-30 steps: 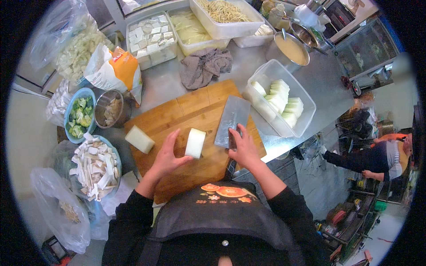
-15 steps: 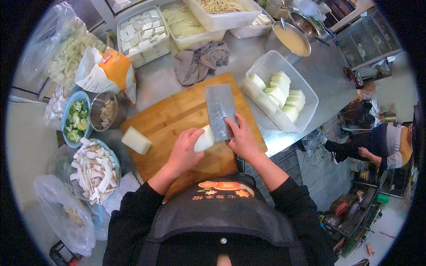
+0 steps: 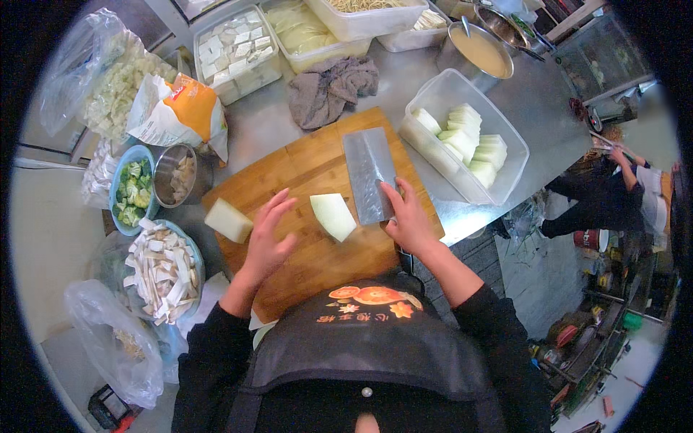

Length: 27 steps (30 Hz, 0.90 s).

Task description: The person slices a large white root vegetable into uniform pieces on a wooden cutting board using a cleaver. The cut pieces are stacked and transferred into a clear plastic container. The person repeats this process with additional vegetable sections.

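Observation:
A wooden cutting board lies before me with a pale chunk of what looks like winter melon at its middle. My left hand, fingers spread and holding nothing, hovers just left of that chunk. My right hand grips a broad cleaver at its near end, thumb and finger on the blade; the handle is mostly hidden. The blade lies nearly flat over the board, right of the chunk. A second pale melon block rests at the board's left edge.
Right of the board stands a clear tub with sliced melon. A crumpled cloth and tubs of white cubes lie beyond. Bowls of broccoli and sliced mushrooms stand left. Another person is at the far right.
My left hand has let go of the melon chunk and moved left, its fingers opening. The chunk now lies flatter on the board. The cleaver stays in my right hand.

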Available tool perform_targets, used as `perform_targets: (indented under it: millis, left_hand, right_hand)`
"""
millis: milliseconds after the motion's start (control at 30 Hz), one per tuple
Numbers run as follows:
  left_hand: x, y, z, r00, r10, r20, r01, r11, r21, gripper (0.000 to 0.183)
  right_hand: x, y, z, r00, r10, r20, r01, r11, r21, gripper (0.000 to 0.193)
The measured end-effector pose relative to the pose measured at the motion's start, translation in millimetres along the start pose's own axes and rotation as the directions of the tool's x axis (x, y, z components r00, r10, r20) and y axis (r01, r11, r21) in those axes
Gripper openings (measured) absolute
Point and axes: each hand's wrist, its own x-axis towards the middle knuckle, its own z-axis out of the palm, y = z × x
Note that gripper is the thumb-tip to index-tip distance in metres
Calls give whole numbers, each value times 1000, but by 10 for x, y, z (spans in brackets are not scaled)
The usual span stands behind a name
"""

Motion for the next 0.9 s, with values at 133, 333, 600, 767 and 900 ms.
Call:
perform_targets:
  millis: [133, 333, 600, 767, 900]
  left_hand:
    - [327, 151, 62, 949, 210, 236, -247, 959, 141, 66]
    - [392, 186, 299, 947, 95, 308, -170, 959, 226, 65]
    - [-187, 70, 609, 986, -96, -134, 124, 968, 220, 68]
    - [-152, -1, 750, 961, -200, -189, 225, 967, 121, 70]
    - [-18, 33, 821, 956, -131, -262, 163, 981, 103, 74]
  right_hand:
    - [-16, -45, -62, 999, 33, 15, -33, 999, 25, 76]
    - [-102, -86, -208, 986, 141, 89, -148, 985, 84, 79]
    - [-141, -188, -324, 986, 148, 76, -162, 954, 253, 81]
    - [-80, -307, -393, 995, 101, 21, -103, 955, 279, 77]
    - [-45, -418, -449, 998, 47, 49, -58, 965, 254, 72]
